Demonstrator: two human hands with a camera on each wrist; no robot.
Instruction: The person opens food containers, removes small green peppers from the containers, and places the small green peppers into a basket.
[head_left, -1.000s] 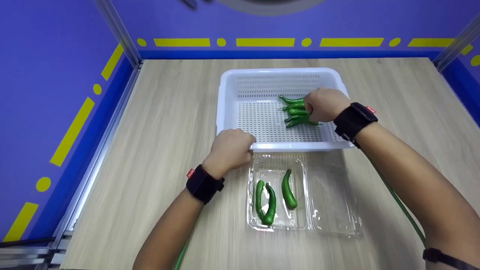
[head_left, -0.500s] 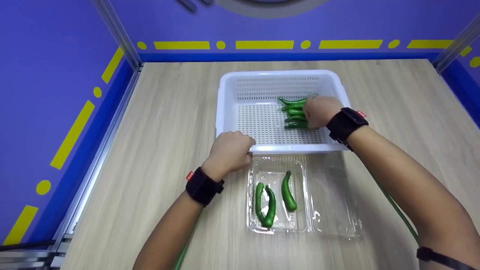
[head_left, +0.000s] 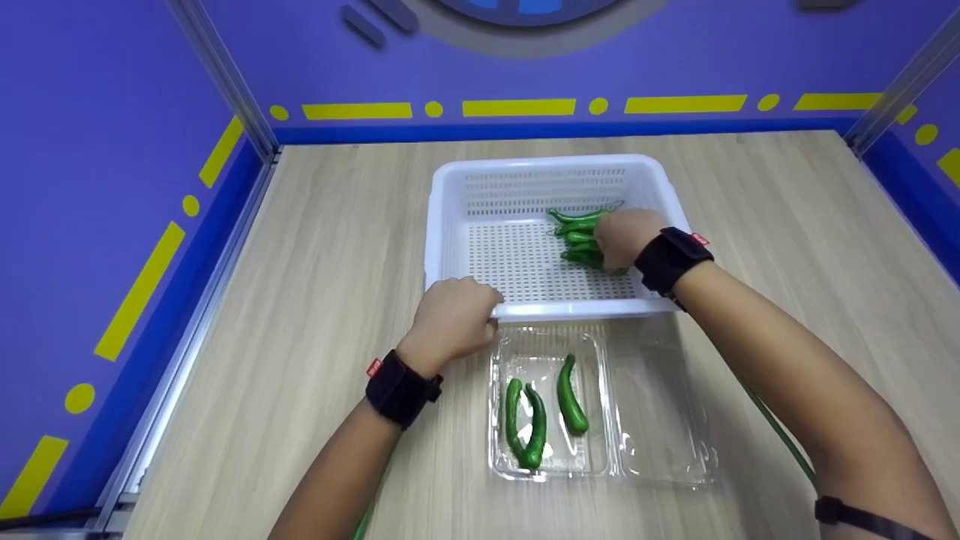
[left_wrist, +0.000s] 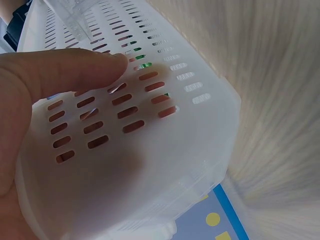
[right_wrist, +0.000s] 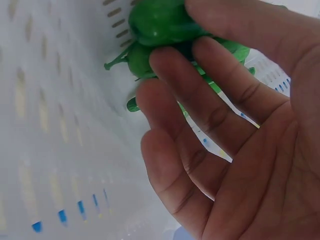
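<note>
Green curved peppers lie bunched in the white perforated plastic basket's right half, where the right hand curls its fingers around them. Left hand grips the basket's near rim. Judged step: picking; lifting one free needs a firmer pinch.

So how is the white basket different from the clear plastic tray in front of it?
The white basket is opaque, deep-walled and full of slots; the clear tray is see-through, shallow and hinged open with its lid beside it. The basket holds a bunch of green peppers under the right hand, while the tray holds three peppers lying apart, untouched. The left hand grips the basket's near rim only. Both sit on the wooden table.
</note>
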